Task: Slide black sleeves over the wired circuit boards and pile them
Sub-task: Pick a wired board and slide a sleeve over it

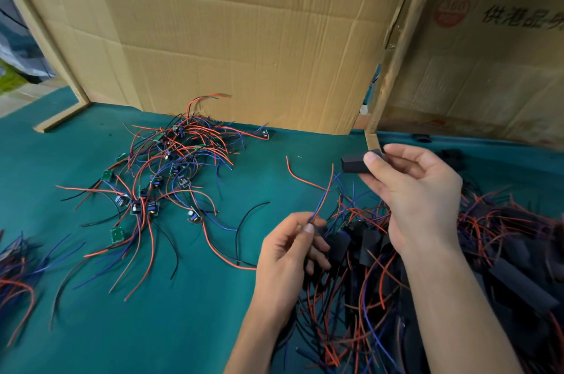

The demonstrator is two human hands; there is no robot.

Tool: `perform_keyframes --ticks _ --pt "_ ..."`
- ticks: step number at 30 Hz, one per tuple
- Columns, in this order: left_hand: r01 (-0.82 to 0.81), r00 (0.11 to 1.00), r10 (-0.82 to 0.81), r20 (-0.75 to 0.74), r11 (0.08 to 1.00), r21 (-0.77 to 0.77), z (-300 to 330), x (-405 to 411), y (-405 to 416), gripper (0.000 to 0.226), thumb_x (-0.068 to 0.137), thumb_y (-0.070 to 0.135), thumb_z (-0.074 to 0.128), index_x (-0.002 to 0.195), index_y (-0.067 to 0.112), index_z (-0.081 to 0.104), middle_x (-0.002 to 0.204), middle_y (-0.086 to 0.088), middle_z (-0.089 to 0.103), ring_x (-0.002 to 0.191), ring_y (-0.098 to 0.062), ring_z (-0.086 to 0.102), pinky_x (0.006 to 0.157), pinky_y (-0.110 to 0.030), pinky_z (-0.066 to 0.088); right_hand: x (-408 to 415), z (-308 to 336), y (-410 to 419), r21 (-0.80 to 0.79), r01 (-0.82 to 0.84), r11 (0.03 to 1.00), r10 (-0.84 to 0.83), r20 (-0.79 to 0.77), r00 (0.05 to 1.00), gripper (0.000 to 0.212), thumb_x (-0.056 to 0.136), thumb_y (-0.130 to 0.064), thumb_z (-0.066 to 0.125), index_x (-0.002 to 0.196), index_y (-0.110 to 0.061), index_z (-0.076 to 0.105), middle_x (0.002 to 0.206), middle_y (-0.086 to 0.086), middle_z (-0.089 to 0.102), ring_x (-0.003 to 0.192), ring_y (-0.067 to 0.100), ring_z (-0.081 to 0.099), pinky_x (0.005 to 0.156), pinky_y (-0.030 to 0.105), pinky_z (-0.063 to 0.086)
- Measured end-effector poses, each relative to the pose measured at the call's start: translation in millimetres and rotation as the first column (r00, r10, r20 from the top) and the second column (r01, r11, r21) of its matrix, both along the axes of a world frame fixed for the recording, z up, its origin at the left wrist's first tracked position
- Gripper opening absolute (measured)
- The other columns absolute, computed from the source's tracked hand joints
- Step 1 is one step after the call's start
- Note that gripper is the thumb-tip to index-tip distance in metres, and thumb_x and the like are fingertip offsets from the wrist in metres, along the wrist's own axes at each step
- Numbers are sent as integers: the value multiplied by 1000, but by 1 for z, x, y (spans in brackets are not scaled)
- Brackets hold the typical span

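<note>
Threading next: our right hand [418, 187] pinches a black sleeve [355, 163] right of centre, our left hand [290, 251] pinches red-blue wires [320, 202] below it. We should bunch wire tips, aim at the sleeve mouth, then pull through.

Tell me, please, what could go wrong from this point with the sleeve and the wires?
The left hand pinches only the red and blue wire ends, which splay apart, so they may snag at the mouth of the black sleeve held by the right hand. Tangled wires in the sleeved pile below might drag along.
</note>
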State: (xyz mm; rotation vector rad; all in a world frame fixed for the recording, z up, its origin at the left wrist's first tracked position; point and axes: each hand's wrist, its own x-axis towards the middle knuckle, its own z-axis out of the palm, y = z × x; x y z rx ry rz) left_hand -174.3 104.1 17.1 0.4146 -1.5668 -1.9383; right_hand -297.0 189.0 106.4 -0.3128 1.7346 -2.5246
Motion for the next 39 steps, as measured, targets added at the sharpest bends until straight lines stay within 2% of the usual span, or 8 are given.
perform_keyframes --ticks 7,11,17,22,26,31,36,39 --pt "10 999 -7 35 998 -67 -2 1 0 20 92 22 51 93 12 69 67 -2 60 50 -14 53 48 -21 36 -10 0 9 53 -139 989 140 -6 990 26 80 7 79 97 -10 69 90 11 75 87 21 76 71 31 61" --pt "15 999 -10 54 996 -93 -1 1 1 18 91 21 51 91 14 68 64 0 57 48 -14 48 47 -19 35 -13 1 15 66 -216 974 215 13 976 29 80 7 78 102 -9 68 96 16 76 90 25 76 72 32 62" --pt "25 998 -18 64 994 -102 -2 2 0 24 102 0 47 91 10 66 63 -1 55 47 -12 46 47 -16 36 -13 -1 12 50 -158 986 157 22 987 25 82 6 78 99 -10 69 84 8 77 86 22 77 71 31 62" --pt "20 998 -13 60 994 -111 -2 1 0 23 102 -2 48 90 7 66 63 -3 54 48 -14 45 48 -16 37 -14 -4 12 51 -125 991 124 10 992 24 83 5 79 99 -10 68 81 7 77 88 24 78 73 33 63" --pt "17 998 -10 64 994 -105 -2 1 -1 22 101 -2 48 91 5 66 64 -4 54 48 -14 44 49 -16 37 -17 -4 15 106 -180 978 182 -13 983 28 82 3 79 103 -11 69 90 11 79 91 26 78 73 32 62" --pt "10 998 -4 65 995 -102 -2 1 -2 21 102 2 50 93 7 68 63 -2 55 48 -14 45 48 -17 36 -15 -2 17 234 -275 932 299 -73 951 42 78 2 82 112 -18 67 96 9 79 91 24 76 82 40 60" --pt "-23 1000 22 13 998 62 1 2 -2 28 103 -2 39 109 8 64 68 -6 63 50 -14 51 45 -19 35 1 -4 3 312 -388 867 419 -37 907 69 73 6 84 128 -25 56 94 7 80 82 20 76 76 30 58" --pt "-27 1000 28 -8 993 113 3 0 -2 31 96 1 38 115 7 62 73 -14 67 54 -16 52 44 -21 34 12 -7 -8 367 -367 855 416 -64 907 93 69 1 89 141 -34 42 97 1 80 86 18 78 79 27 57"
